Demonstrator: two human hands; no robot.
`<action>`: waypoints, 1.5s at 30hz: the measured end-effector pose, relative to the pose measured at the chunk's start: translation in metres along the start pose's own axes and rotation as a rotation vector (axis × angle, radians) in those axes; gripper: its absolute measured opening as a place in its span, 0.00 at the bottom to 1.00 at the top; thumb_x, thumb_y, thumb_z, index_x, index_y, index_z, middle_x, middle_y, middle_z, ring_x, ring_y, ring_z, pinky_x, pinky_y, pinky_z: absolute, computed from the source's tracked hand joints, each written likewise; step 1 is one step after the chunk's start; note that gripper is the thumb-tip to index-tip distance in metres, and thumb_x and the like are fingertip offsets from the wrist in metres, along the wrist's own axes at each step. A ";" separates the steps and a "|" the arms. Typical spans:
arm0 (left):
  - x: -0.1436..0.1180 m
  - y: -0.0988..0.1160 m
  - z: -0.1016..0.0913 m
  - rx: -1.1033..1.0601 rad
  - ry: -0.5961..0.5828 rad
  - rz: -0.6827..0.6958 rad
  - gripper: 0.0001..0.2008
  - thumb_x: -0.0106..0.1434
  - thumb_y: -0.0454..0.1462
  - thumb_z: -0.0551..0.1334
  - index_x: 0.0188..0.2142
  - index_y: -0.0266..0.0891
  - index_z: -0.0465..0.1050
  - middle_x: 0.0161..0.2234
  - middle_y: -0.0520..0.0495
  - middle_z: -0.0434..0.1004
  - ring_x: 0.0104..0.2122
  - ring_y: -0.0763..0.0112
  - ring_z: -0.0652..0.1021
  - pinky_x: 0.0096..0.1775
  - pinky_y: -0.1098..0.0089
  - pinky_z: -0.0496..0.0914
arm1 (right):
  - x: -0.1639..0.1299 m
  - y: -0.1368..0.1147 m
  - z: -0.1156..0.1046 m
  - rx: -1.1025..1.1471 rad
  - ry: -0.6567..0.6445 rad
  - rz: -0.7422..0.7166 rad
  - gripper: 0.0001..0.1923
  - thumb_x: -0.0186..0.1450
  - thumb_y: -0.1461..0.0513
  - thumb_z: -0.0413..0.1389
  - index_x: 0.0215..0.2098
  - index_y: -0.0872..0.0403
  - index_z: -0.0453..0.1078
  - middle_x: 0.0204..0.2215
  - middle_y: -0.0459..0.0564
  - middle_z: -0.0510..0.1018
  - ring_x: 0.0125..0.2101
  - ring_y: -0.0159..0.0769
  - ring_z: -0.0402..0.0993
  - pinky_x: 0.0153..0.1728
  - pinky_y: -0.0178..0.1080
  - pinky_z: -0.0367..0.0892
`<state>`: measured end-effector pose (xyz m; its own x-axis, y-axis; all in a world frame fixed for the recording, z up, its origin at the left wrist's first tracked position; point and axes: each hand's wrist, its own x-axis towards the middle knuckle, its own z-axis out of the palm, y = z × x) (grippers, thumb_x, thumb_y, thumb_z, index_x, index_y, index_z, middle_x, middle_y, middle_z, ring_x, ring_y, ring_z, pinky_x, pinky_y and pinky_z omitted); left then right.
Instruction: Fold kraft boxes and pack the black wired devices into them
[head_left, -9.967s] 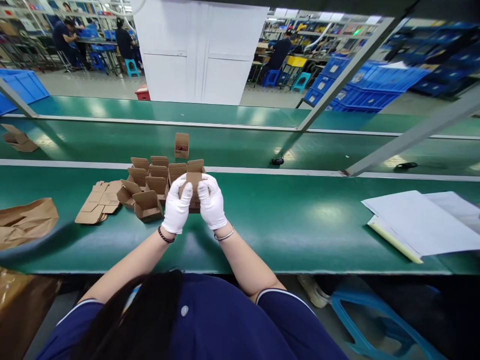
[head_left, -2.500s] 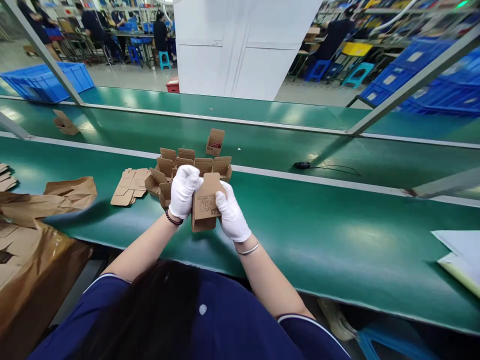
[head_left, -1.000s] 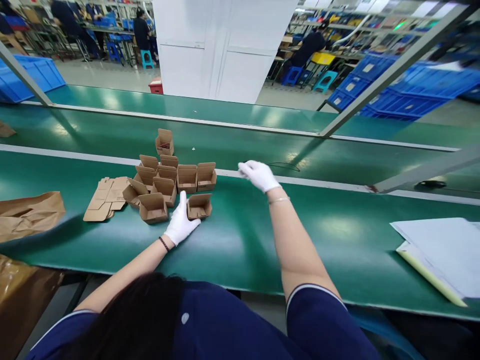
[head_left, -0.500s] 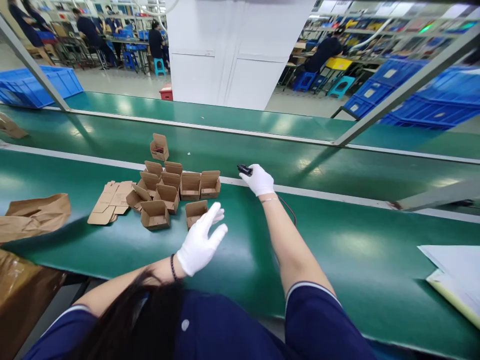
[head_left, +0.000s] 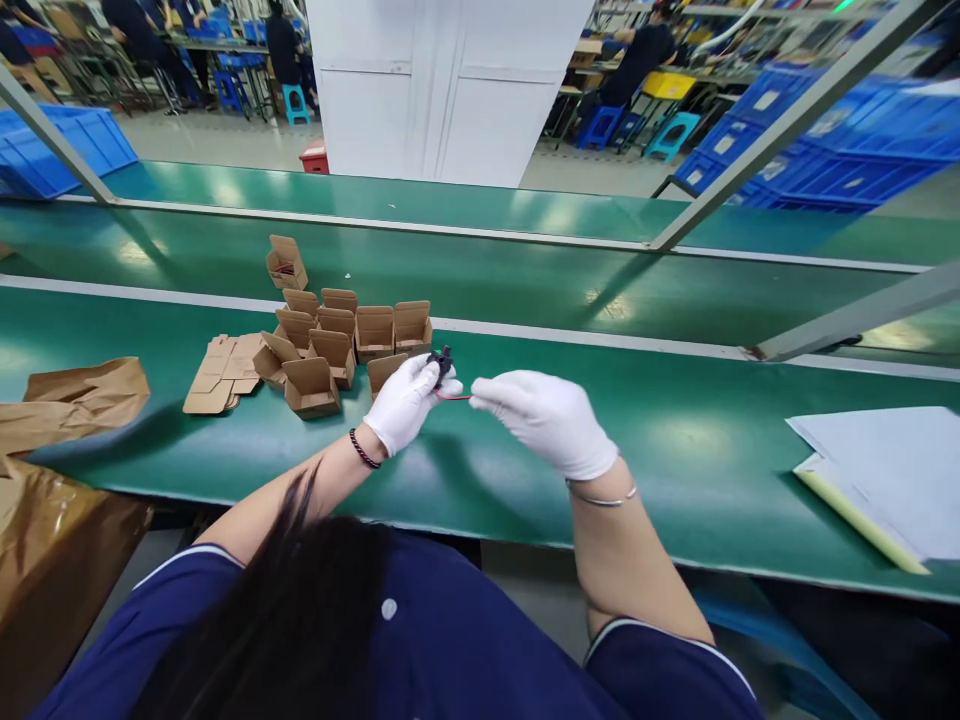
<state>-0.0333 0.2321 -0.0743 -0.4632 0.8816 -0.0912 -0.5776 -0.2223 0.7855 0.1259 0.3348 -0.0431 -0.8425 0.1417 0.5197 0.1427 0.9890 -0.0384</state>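
Note:
My left hand (head_left: 405, 403), in a white glove, pinches a small black part (head_left: 441, 360) with a red and black wire (head_left: 454, 396). The wire runs to my right hand (head_left: 547, 420), also gloved, whose fingers close on it. Both hands hover over the near green bench (head_left: 525, 470). Just behind my left hand is a cluster of several small open cardboard boxes (head_left: 337, 340); the nearest box (head_left: 386, 368) is partly hidden by that hand.
Flat box blanks (head_left: 217, 372) lie left of the cluster, and brown paper bags (head_left: 71, 400) further left. One open box (head_left: 286, 264) sits on the conveyor belt behind. White papers (head_left: 877, 470) rest at the right. Metal frame bars (head_left: 750, 130) slant overhead. People work in the background.
My right hand picked up the black wired part from the belt edge and brought it back toward me. My left hand left the nearest box and took hold of the part.

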 end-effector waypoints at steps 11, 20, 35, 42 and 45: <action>-0.029 0.018 -0.017 0.329 -0.407 -0.172 0.44 0.55 0.54 0.71 0.65 0.39 0.61 0.49 0.38 0.75 0.39 0.64 0.80 0.48 0.57 0.74 | 0.034 0.012 0.017 0.279 0.047 0.420 0.16 0.68 0.48 0.56 0.37 0.49 0.79 0.37 0.50 0.82 0.38 0.39 0.77 0.44 0.39 0.70; -0.017 0.031 -0.031 0.324 -0.135 -0.042 0.31 0.53 0.41 0.73 0.53 0.33 0.68 0.45 0.42 0.77 0.46 0.62 0.79 0.59 0.53 0.68 | 0.003 -0.010 0.045 0.164 -0.177 0.337 0.14 0.72 0.56 0.51 0.43 0.49 0.79 0.39 0.50 0.81 0.39 0.38 0.75 0.38 0.36 0.67; -0.019 0.021 -0.025 1.513 -0.135 0.194 0.11 0.59 0.34 0.65 0.42 0.40 0.77 0.38 0.45 0.74 0.40 0.58 0.78 0.46 0.61 0.74 | 0.046 -0.046 0.003 0.137 -0.390 0.154 0.11 0.69 0.62 0.53 0.41 0.52 0.79 0.37 0.53 0.80 0.36 0.38 0.74 0.33 0.36 0.63; -0.026 0.013 -0.039 0.933 -0.282 0.223 0.39 0.53 0.33 0.68 0.64 0.43 0.61 0.43 0.46 0.75 0.43 0.61 0.78 0.49 0.61 0.74 | 0.044 -0.013 0.042 0.901 -0.072 0.630 0.16 0.60 0.51 0.63 0.41 0.53 0.75 0.37 0.48 0.83 0.35 0.37 0.79 0.37 0.38 0.73; -0.024 0.005 -0.047 0.835 -0.166 0.328 0.30 0.55 0.36 0.68 0.58 0.44 0.69 0.46 0.45 0.73 0.46 0.61 0.77 0.54 0.58 0.72 | 0.029 -0.023 0.054 0.999 0.021 0.716 0.18 0.61 0.49 0.62 0.43 0.52 0.75 0.38 0.49 0.83 0.34 0.36 0.79 0.35 0.39 0.75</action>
<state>-0.0566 0.1904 -0.0967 -0.3780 0.8904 0.2536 0.2702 -0.1559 0.9501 0.0703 0.3184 -0.0737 -0.7279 0.6741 0.1257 0.1011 0.2868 -0.9526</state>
